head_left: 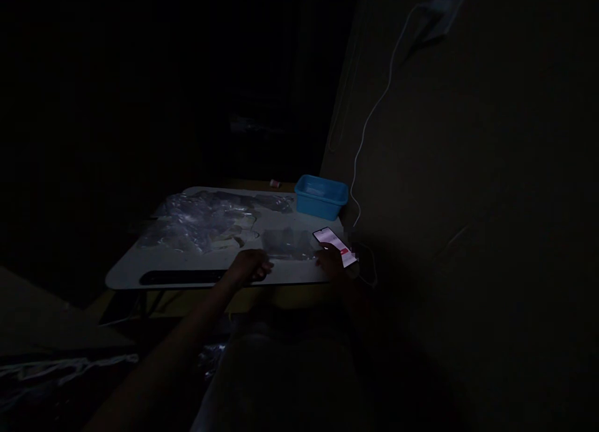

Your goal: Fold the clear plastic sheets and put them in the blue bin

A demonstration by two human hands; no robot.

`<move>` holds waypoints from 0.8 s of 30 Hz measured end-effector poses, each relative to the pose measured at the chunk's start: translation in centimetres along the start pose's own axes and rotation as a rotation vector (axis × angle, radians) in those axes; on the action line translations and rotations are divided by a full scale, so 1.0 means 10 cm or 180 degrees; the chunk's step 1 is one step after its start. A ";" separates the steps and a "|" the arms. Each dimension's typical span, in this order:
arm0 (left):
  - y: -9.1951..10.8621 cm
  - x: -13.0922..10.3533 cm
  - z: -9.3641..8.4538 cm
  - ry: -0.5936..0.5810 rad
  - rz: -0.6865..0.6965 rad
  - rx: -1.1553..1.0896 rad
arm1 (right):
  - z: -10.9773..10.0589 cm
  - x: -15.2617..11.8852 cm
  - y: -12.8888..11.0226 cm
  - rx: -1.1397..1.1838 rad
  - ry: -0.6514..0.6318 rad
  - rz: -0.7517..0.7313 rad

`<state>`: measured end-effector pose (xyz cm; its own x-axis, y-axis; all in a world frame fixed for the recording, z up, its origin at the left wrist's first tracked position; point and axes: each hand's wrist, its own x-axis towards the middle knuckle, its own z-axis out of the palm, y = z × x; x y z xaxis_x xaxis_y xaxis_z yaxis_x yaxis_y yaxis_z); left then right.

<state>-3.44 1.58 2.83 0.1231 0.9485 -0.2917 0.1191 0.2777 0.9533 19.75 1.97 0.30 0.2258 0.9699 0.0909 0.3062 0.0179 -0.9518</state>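
Note:
A clear plastic bag [287,241] is stretched flat over the white table between my two hands. My left hand [249,266] is closed at the bag's near left corner, its fingers curled and pinched. At the near right corner my right hand [330,261] is closed too, partly covering a lit phone [336,243] that lies beneath or just behind it. Dim light hides the fingertips' exact hold. Farther left, a loose heap of crumpled clear plastic bags [196,220] spreads over the tabletop.
A blue plastic basin [322,198] stands at the table's back right corner. Behind the white folding table [126,266] sits a small pale object [275,183]. A white cable [360,151] hangs from a wall socket [442,14] on the right. The room is very dark.

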 end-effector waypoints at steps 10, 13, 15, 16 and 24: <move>0.04 0.03 0.11 0.0059 -0.0311 -0.0725 | 0.01 -0.01 -0.07 0.1362 -0.0452 0.0886; 0.01 0.07 0.11 0.0040 -0.0260 -0.0764 | 0.02 -0.01 -0.07 0.1340 -0.0436 0.0876; 0.00 0.08 0.11 0.0066 -0.0217 -0.0746 | 0.02 -0.01 -0.09 0.1305 -0.0378 0.0850; 0.00 0.08 0.10 0.0079 -0.0204 -0.0717 | 0.02 -0.02 -0.09 0.1288 -0.0342 0.0828; -0.02 0.12 0.06 0.0073 -0.0062 -0.0177 | 0.04 -0.03 -0.09 0.1052 -0.0242 0.0463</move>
<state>-2.76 2.59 2.21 0.0985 0.9459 -0.3090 0.0663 0.3036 0.9505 19.04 1.77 0.96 0.1718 0.9831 -0.0625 -0.0421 -0.0561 -0.9975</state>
